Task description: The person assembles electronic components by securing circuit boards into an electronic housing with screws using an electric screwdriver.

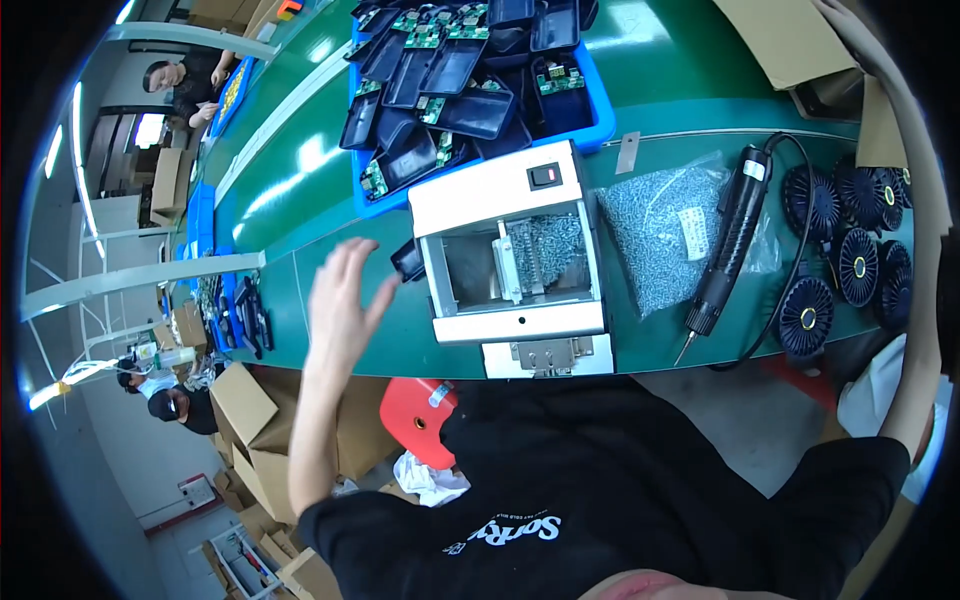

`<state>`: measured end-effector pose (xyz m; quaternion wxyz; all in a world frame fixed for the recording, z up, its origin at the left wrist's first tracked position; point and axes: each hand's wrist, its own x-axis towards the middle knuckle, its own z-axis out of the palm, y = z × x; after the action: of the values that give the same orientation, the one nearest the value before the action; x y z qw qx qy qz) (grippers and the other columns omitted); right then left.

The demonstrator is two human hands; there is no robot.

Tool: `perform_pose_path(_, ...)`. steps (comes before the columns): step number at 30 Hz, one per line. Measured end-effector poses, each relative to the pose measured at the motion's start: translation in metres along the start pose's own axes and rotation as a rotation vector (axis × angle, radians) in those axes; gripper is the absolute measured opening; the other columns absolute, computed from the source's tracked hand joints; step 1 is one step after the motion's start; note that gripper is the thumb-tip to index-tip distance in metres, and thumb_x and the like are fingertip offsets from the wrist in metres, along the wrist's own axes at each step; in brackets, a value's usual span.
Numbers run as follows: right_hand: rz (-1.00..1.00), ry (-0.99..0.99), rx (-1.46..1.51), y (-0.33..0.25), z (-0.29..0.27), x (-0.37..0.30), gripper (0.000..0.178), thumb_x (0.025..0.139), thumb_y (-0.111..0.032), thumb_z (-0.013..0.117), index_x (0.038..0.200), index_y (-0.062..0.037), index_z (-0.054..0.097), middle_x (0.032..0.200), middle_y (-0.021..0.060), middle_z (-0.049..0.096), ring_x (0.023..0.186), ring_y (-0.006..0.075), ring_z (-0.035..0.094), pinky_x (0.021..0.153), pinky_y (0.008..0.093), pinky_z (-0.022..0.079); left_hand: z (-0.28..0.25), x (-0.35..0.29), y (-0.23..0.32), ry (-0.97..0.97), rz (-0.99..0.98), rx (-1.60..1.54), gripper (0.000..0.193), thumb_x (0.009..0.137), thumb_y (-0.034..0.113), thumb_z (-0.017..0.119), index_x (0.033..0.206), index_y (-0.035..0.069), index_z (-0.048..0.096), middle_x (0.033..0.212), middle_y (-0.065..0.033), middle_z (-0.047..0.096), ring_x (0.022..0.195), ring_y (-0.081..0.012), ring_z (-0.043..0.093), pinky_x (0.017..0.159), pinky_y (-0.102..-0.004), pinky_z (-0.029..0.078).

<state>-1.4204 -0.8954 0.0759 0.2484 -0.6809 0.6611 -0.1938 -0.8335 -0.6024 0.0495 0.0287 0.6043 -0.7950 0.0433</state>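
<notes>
Hands apart over a green bench, your left hand spread wide and holding nothing, just beside a small black tray.

Left of you, brown cardboard boxes stack on the floor; their number is hard to make out. Your open palm hovers by one white screw feeder with a single red switch on top. Behind it, one blue bin holds a jumble of black trays and green circuit boards, too overlapped to count. Right of the feeder lies one clear bag of screws bearing a small white label, then one black electric screwdriver with its cord. Further right, about seven round black fans cluster, some cut off. Your right hand reaches the frame's top corner by a cardboard flap; you cannot tell its grip.
</notes>
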Motion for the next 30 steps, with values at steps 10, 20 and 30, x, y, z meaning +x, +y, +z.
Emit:
perform_pose_path(10, -1.004, -0.200, 0.514, 0.068, 0.012, 0.034, 0.075, 0.087, -0.054, 0.057, 0.132, 0.0044, 0.051, 0.132, 0.0258, 0.055, 0.124, 0.0344, 0.053, 0.107, 0.0374, 0.039, 0.057, -0.037, -0.037, -0.041, -0.263, -0.182, 0.054, 0.082, 0.001, 0.062, 0.134, 0.001, 0.047, 0.134, -0.0205, 0.049, 0.125, -0.0386, 0.047, 0.107, -0.0455, 0.037)
perform_pose_path(20, 0.022, 0.236, -0.334, 0.027, 0.008, 0.005, 0.077, 0.084, -0.053, 0.058, 0.137, 0.0030, 0.047, 0.136, 0.0262, 0.050, 0.128, 0.0368, 0.049, 0.108, 0.0396, 0.038, -0.123, 0.241, 0.098, 0.269, 0.484, -0.281, 0.046, 0.102, 0.034, 0.040, 0.135, 0.004, 0.052, 0.123, -0.0166, 0.061, 0.115, -0.0284, 0.059, 0.098, -0.0374, 0.044)
perform_pose_path(30, 0.011, 0.268, -0.298, 0.008, 0.013, 0.004, 0.045, 0.088, -0.037, 0.058, 0.115, -0.0012, 0.066, 0.106, 0.0226, 0.068, 0.096, 0.0340, 0.066, 0.086, 0.0406, 0.050, -0.002, 0.483, 0.330, 0.118, 0.787, -0.113, 0.036, 0.087, 0.030, 0.054, 0.098, 0.000, 0.071, 0.102, -0.0266, 0.066, 0.097, -0.0389, 0.064, 0.087, -0.0442, 0.050)
